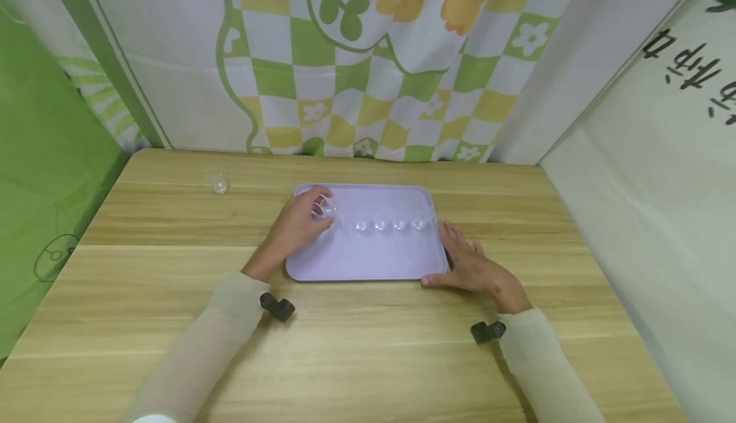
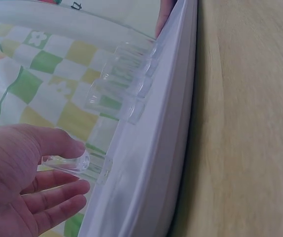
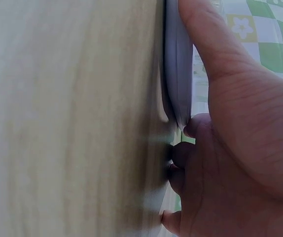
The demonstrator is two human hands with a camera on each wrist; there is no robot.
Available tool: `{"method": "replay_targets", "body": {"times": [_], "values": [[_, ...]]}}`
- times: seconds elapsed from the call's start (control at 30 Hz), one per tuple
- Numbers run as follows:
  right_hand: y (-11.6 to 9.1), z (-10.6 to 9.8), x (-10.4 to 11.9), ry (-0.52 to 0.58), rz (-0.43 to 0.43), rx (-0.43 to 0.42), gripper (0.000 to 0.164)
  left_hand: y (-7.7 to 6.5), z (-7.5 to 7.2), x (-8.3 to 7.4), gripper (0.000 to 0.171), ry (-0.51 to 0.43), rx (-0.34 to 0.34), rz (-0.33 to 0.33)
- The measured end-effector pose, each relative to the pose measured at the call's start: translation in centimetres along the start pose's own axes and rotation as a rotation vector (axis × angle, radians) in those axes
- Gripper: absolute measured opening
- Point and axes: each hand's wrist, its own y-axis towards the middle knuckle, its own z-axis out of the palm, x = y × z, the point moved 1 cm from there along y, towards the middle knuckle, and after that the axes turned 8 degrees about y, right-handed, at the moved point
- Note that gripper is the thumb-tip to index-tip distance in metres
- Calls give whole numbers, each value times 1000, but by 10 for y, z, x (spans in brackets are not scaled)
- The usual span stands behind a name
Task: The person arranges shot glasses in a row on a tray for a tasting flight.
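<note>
My left hand [image 1: 297, 223] pinches a small clear glass [image 1: 328, 206] between thumb and fingers over the left part of a lilac tray [image 1: 368, 264]. In the left wrist view the thumb lies against this glass [image 2: 82, 162]; whether its base touches the tray I cannot tell. Several matching clear glasses [image 1: 380, 223] stand in a row on the tray's right half. My right hand [image 1: 473, 268] rests at the tray's right front corner, fingers along the side and thumb at the front edge. In the right wrist view the thumb [image 3: 215, 39] lies along the tray's rim [image 3: 178, 64].
Another clear glass [image 1: 219, 184] stands on the wooden table [image 1: 368, 353] at the back left, apart from the tray. A checked curtain [image 1: 368, 78] hangs behind the table's back edge. A green cloth [image 1: 52, 123] is on the left and a white wall [image 1: 661, 174] on the right.
</note>
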Motion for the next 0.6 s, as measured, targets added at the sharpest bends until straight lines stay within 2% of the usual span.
{"method": "replay_targets", "body": {"times": [0.17,0.6], "values": [[0,0,1,3,1,-2,128,1,2,-1,43,-1,-6,21],[1,1,0,-7,2,-4,128,3,8,-6,44,29,33,31]]}}
